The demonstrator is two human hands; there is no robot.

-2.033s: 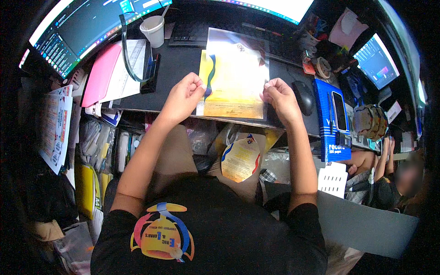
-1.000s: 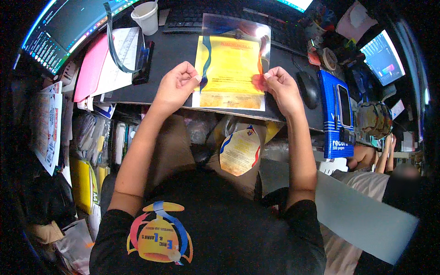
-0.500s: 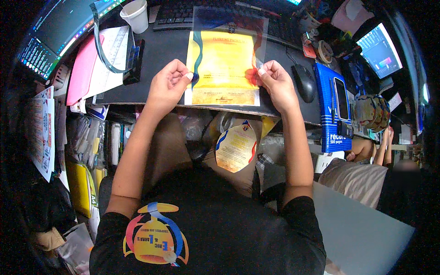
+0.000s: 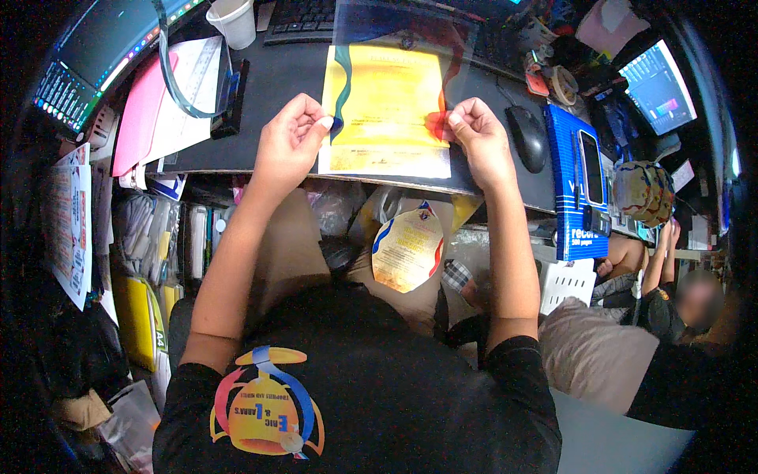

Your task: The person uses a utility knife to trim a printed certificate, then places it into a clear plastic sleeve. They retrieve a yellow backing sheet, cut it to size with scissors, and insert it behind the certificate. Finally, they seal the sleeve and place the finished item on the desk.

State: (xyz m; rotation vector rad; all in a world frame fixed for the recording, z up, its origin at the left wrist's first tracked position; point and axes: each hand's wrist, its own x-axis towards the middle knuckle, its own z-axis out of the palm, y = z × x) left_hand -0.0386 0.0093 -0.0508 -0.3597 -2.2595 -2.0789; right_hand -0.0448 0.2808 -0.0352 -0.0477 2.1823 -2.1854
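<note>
Between my two hands is a clear printed film with dark, blue and red ribbon-like borders, overlapping a yellow certificate sheet. My left hand pinches the left edge near the blue border's lower end. On the opposite edge, thumb and fingers of my right hand pinch beside the red border. Both hands are at the desk's front edge. Whether film and sheet are joined, I cannot tell. A cut-out printed piece with a curved outline, cream with blue and red edges, lies on my lap below.
A black mouse and a blue paper package with a phone on it are at right. A keyboard, white cup and pink folder are farther left. Another person sits at far right.
The film and sheet have risen slightly and tilted, and their print looks paler under glare. Both hands keep their pinch. The person at far right shows more.
</note>
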